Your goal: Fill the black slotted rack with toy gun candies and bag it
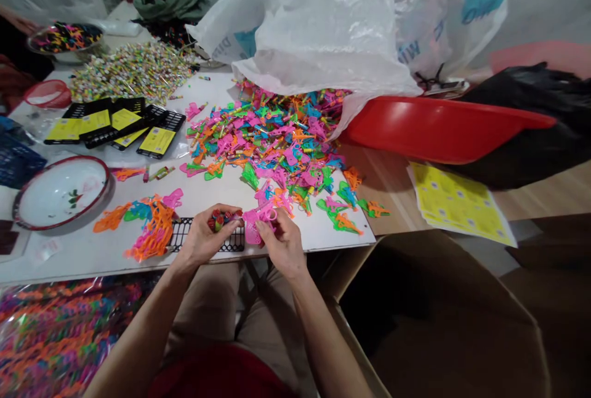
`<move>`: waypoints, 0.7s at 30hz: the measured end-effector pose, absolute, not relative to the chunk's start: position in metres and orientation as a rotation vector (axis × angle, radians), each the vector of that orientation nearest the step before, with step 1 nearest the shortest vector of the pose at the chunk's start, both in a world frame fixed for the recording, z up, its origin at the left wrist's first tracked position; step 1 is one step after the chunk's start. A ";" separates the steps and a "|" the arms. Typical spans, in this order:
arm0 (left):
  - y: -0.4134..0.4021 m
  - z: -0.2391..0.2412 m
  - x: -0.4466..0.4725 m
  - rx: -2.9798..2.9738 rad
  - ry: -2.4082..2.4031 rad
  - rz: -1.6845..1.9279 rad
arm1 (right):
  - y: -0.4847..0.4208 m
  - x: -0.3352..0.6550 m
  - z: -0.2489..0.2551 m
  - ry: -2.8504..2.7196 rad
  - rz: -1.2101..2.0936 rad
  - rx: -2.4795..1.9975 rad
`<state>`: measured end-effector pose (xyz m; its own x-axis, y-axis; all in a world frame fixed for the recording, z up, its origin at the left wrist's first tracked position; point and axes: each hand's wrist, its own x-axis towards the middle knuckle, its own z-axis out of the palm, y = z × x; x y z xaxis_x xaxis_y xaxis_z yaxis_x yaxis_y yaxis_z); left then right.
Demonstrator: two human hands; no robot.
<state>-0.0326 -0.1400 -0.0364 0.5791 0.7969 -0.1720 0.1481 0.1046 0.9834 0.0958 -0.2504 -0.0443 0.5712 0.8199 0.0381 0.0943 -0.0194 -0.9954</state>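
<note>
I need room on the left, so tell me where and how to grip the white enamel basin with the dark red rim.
Take the white enamel basin probably by its right rim, coming from the right, thumb inside, fingers beneath. It sits open side up with a flared lip, and the blue plastic basket crowds its far left edge.
</note>
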 end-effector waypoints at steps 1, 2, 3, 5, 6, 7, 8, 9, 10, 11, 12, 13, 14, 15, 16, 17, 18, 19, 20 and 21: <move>-0.141 -0.038 -0.033 1.387 0.874 0.570 | -0.250 0.095 -0.045 -0.806 0.694 -1.499; -0.142 -0.039 -0.033 1.366 0.874 0.563 | -0.250 0.095 -0.045 -0.799 0.695 -1.499; -0.143 -0.040 -0.033 1.354 0.876 0.563 | -0.250 0.095 -0.045 -0.795 0.696 -1.498; -0.145 -0.041 -0.035 1.370 0.877 0.577 | -0.251 0.096 -0.044 -0.794 0.704 -1.498; -0.145 -0.042 -0.036 1.406 0.872 0.583 | -0.252 0.096 -0.044 -0.792 0.714 -1.498; -0.146 -0.042 -0.037 1.459 0.866 0.589 | -0.253 0.096 -0.045 -0.785 0.732 -1.498; -0.147 -0.043 -0.038 1.519 0.858 0.590 | -0.254 0.095 -0.046 -0.773 0.757 -1.497; -0.148 -0.044 -0.040 1.572 0.848 0.586 | -0.255 0.093 -0.048 -0.758 0.785 -1.494; -0.150 -0.046 -0.041 1.609 0.838 0.577 | -0.256 0.091 -0.052 -0.742 0.809 -1.489; -0.153 -0.050 -0.041 1.624 0.836 0.566 | -0.256 0.089 -0.055 -0.725 0.826 -1.484; -0.156 -0.055 -0.041 1.611 0.848 0.560 | -0.256 0.088 -0.059 -0.708 0.835 -1.481; -0.159 -0.060 -0.040 1.570 0.872 0.559 | -0.256 0.089 -0.062 -0.702 0.842 -1.483; -0.162 -0.067 -0.038 1.506 0.899 0.557 | -0.255 0.093 -0.065 -0.712 0.845 -1.497; -0.164 -0.073 -0.036 1.424 0.927 0.563 | -0.255 0.101 -0.065 -0.738 0.843 -1.526; -0.165 -0.080 -0.033 1.325 0.958 0.576 | -0.255 0.114 -0.063 -0.775 0.821 -1.575; -0.164 -0.085 -0.031 1.217 0.986 0.599 | -0.255 0.130 -0.060 -0.814 0.759 -1.651; -0.161 -0.090 -0.029 1.111 1.013 0.631 | -0.254 0.148 -0.054 -0.847 0.642 -1.756; -0.157 -0.093 -0.028 1.024 1.038 0.660 | -0.252 0.166 -0.048 -0.864 0.470 -1.880; -0.153 -0.095 -0.028 0.960 1.059 0.686 | -0.248 0.182 -0.042 -0.866 0.256 -2.012; -0.148 -0.096 -0.029 0.922 1.069 0.700 | -0.241 0.194 -0.037 -0.869 0.058 -2.133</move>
<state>-0.0286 -0.1484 -0.0963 0.3392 0.8429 -0.4177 -0.0452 0.4581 0.8877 0.1942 -0.2406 -0.0370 0.7615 0.6015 0.2413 0.5640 -0.4316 -0.7040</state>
